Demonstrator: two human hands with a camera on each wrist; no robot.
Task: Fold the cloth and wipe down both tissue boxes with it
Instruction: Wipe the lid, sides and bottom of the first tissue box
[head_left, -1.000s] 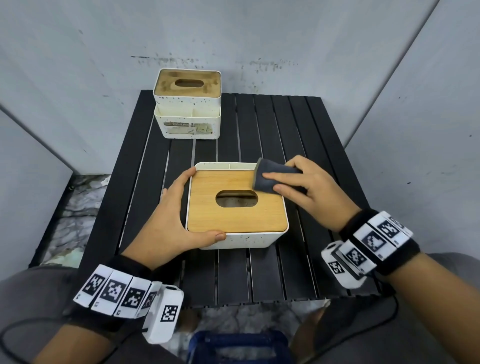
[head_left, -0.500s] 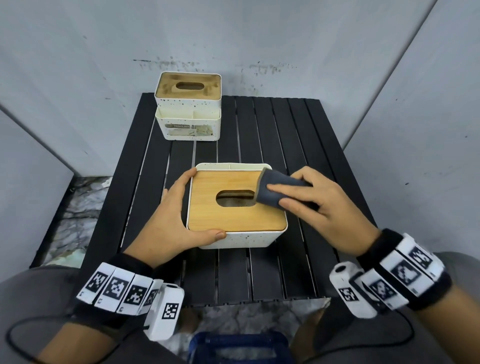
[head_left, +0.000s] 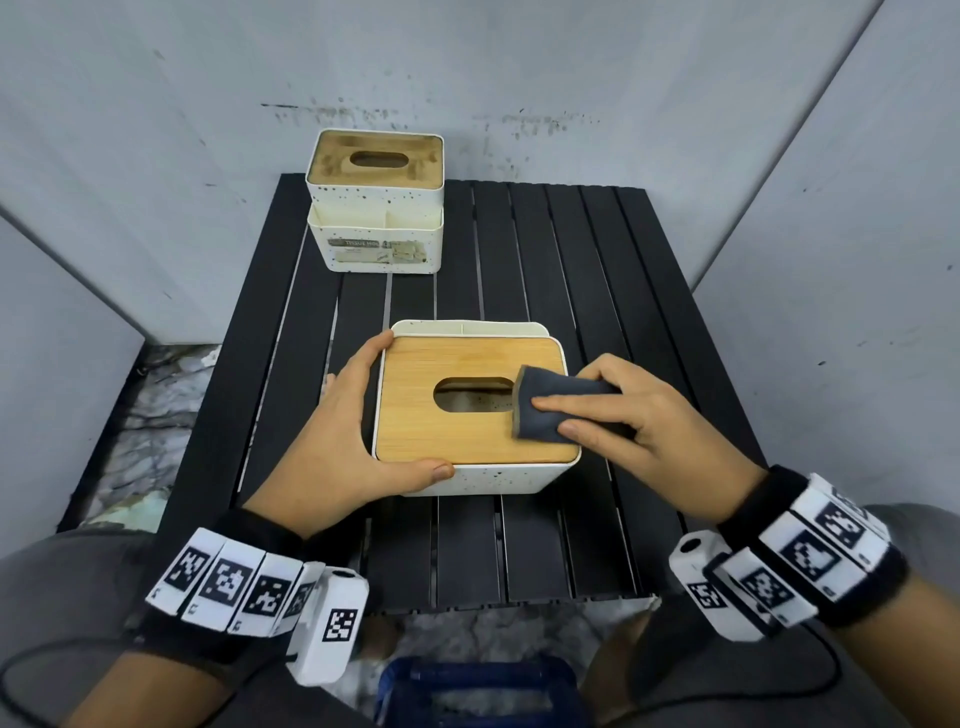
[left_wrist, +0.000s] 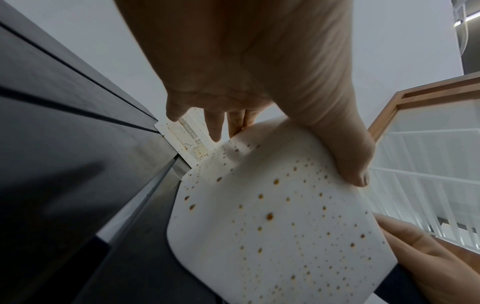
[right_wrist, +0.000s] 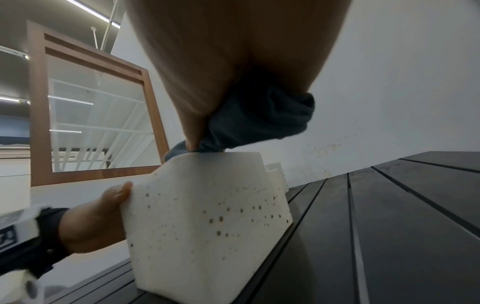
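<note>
— Head: our right hand (head_left: 639, 431) holds the folded cloth (head_left: 558, 410) atop the near tissue box (head_left: 447, 441) on the worktop (head_left: 571, 260).
— Left wrist: our left hand (left_wrist: 259, 61) grips its corner; it's likely light, so we brace it.
— Right wrist: the soft cloth bunches under curled fingers (right_wrist: 194, 115).

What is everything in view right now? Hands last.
Near tissue box: one, white speckled, tan wooden lid, mid-table.
Far tissue box: one, white speckled, dusty brown lid, table's far left.
Cloth: one, dark grey, folded, on the near lid beside its slot.
Table: one, black, slatted.
Blue object: one, bottom edge, unidentifiable.
Wrist bands: two, black with white marker tiles.
Left hand: one, grips the near box's left side.
Right hand: one, holds the cloth on the lid.
</note>
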